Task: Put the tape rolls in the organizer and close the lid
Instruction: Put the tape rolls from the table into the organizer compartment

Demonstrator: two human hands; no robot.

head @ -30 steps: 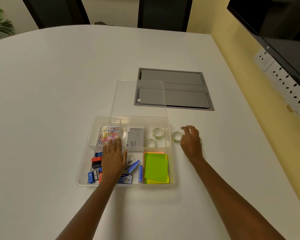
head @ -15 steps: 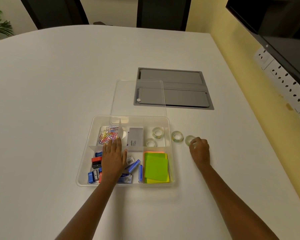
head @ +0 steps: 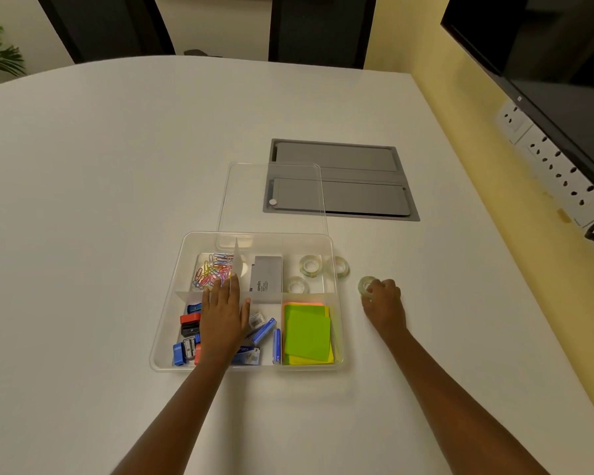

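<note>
Steadying the organizer, the left hand lies flat and open across its middle compartments, so the tray stays put. The right hand has curled its fingers around the far tape roll, which a second ago lay hidden behind it. Another roll waits just outside the wall; two rolls sit inside, and the lid lies behind.

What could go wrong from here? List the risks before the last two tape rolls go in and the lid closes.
1. The right hand pinches the clear tape roll on the white table only by its edge; it may slip and roll away.
2. The second loose clear tape roll sits against the transparent plastic organizer's wall, so it could get knocked.
3. The left hand rests inside, in the path of the clear hinged lid.
</note>
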